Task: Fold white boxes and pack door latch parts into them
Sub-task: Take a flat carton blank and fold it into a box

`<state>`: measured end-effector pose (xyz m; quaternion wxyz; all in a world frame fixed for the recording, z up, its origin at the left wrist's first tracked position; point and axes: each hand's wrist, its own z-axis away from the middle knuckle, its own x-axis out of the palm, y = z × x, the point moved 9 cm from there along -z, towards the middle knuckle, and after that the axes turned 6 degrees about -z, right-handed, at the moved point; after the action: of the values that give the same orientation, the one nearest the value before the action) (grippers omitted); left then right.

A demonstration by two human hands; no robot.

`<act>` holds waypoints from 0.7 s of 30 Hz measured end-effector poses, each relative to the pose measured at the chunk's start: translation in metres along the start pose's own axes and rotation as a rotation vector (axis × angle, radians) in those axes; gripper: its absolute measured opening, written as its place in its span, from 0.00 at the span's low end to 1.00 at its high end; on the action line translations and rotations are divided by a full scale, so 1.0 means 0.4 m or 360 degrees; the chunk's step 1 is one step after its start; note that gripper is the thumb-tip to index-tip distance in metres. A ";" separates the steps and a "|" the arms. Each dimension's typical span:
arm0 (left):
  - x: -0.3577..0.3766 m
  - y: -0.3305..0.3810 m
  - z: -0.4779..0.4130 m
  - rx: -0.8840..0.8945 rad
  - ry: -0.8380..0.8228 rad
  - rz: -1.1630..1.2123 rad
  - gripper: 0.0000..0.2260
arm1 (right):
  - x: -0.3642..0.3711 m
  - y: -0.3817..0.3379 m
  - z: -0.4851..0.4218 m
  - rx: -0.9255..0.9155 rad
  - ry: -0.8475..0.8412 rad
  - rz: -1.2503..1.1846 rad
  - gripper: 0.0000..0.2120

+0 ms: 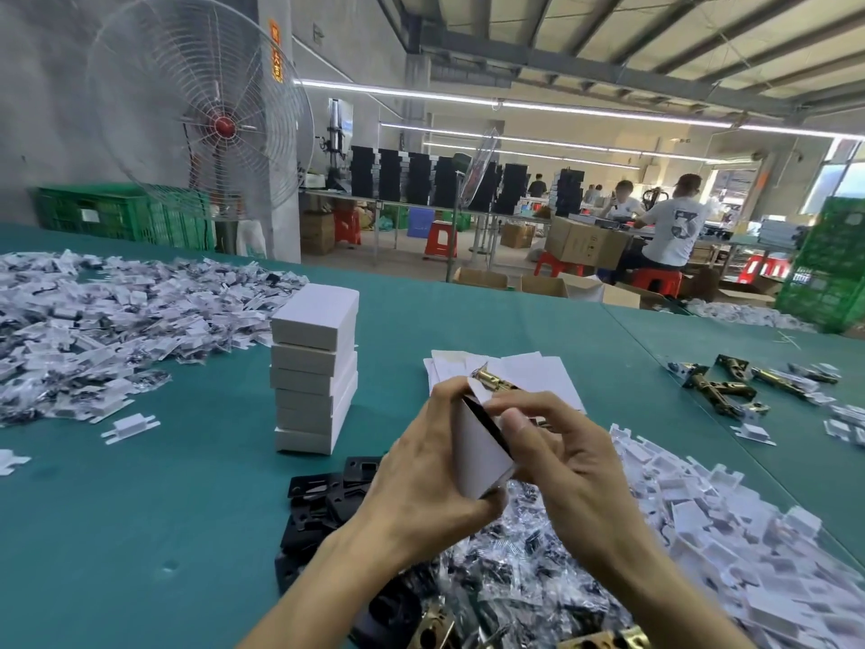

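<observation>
Centre frame: left hand [421,470] grips box [477,456] tilted, open end up. Right hand [575,461] pinches its top edge, likely tucking flap. Packed stack [311,367] centre-left, within reach.

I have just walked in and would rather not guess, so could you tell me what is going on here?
A person is packing at a green-covered table. The left hand and right hand both grip a small white cardboard box whose end flap is open; a brass door latch shows beyond that flap. A stack of closed white boxes stands to the left, and flat white box blanks lie behind.
</observation>
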<state>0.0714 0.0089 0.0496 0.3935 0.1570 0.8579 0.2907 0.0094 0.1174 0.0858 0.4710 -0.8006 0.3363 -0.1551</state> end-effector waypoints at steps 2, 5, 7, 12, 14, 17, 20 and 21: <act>-0.002 0.000 0.001 0.0019 0.0028 -0.0035 0.35 | 0.004 0.002 0.005 0.0015 0.0007 0.0086 0.06; -0.012 0.001 0.003 0.0022 0.0092 -0.0028 0.36 | -0.001 0.000 0.006 0.0048 0.0066 0.0101 0.11; -0.016 0.002 0.002 0.0017 0.0114 -0.0035 0.36 | -0.009 -0.007 0.005 0.0053 0.0117 0.0051 0.14; -0.033 0.014 -0.001 0.0070 0.0156 -0.0052 0.32 | -0.028 -0.005 -0.001 0.0105 0.0178 -0.0056 0.08; -0.043 0.021 -0.001 0.0090 0.0189 -0.0094 0.33 | -0.044 -0.009 -0.003 0.0107 0.0235 -0.0011 0.09; -0.054 0.030 0.002 0.0108 0.0232 -0.0196 0.35 | -0.059 -0.007 -0.001 0.0134 0.0290 -0.0046 0.08; -0.050 0.032 0.006 0.0096 0.0233 -0.0277 0.36 | -0.050 -0.004 0.004 0.0146 0.0260 -0.0039 0.08; -0.048 0.033 0.006 0.0097 0.0224 -0.0302 0.36 | -0.043 -0.005 0.005 0.0146 0.0238 -0.0037 0.08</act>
<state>0.0861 0.0107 0.0678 0.3531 0.0663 0.9028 0.2364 -0.0013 0.1311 0.0876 0.4789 -0.7682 0.3538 -0.2351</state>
